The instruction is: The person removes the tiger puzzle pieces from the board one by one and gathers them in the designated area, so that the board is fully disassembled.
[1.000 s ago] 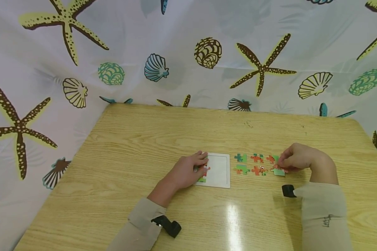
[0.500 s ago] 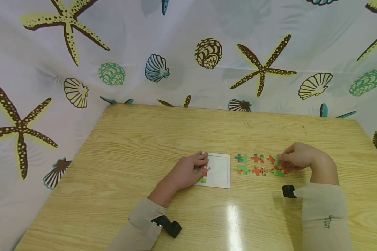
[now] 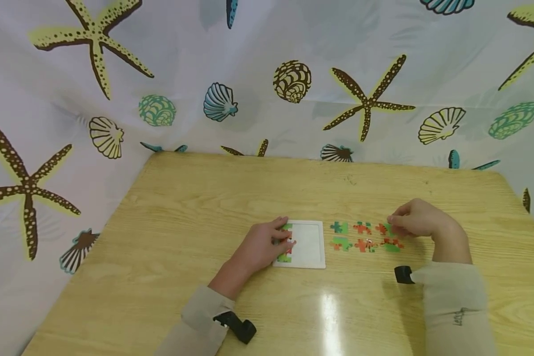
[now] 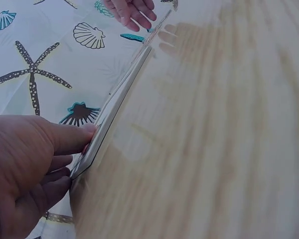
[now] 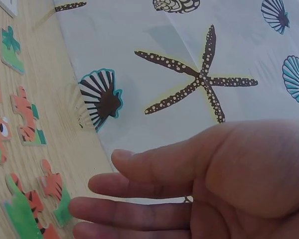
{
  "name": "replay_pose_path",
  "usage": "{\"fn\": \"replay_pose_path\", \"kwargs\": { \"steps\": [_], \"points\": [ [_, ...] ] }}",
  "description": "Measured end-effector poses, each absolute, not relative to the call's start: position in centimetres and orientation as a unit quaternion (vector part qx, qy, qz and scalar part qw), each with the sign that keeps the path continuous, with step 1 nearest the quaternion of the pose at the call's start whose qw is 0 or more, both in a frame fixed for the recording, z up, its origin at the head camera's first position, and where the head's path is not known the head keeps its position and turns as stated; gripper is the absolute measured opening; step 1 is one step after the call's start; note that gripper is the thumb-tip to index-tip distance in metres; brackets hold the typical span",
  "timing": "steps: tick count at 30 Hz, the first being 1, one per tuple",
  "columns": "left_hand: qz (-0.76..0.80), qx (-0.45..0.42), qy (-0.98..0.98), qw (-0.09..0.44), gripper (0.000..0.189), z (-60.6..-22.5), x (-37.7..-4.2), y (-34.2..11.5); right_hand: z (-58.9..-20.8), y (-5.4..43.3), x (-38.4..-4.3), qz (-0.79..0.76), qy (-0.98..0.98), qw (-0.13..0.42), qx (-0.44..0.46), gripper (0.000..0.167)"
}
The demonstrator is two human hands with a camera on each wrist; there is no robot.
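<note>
My left hand [image 3: 261, 243] rests on the left side of a white puzzle board [image 3: 309, 245], thumb and fingertips on it. Beneath them, green and red puzzle pieces [image 3: 286, 257] fill the board's left strip, partly covered. In the left wrist view the thumb lies against the board's edge [image 4: 112, 112]. My right hand [image 3: 420, 220] hovers by the right end of two rows of loose pieces, beside an orange-and-green piece [image 3: 381, 229] and a striped piece [image 3: 392, 245]. The right wrist view shows its fingers [image 5: 132, 213] extended, holding nothing.
Loose puzzle pieces with orange tiger stripes and green parts, such as one with an eye [image 3: 366, 244] and a teal-green one [image 3: 339, 227], lie right of the board. The wooden table [image 3: 231, 193] meets a shell-and-starfish cloth [image 3: 249, 123] at its back and left.
My right hand has come off the lower right piece and moved slightly up and left, uncovering it. The left hand stays on the board, its fingers shifted a little, showing more pieces.
</note>
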State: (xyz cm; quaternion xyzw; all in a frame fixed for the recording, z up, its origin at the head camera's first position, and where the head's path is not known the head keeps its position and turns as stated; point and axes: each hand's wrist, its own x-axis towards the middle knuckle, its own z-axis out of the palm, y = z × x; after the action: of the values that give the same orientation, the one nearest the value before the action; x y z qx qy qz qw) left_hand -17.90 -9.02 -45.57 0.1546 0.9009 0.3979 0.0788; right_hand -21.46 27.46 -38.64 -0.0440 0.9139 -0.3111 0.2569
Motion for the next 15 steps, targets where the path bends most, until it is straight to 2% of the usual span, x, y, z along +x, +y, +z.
{"fn": "replay_pose_path", "kwargs": {
  "steps": [15],
  "points": [
    [0.414,0.111,0.903,0.036,0.017,-45.9,-17.8,-8.8,-38.7,25.8,-21.6,-0.377,0.891,0.246,-0.053,0.041]
  ]
}}
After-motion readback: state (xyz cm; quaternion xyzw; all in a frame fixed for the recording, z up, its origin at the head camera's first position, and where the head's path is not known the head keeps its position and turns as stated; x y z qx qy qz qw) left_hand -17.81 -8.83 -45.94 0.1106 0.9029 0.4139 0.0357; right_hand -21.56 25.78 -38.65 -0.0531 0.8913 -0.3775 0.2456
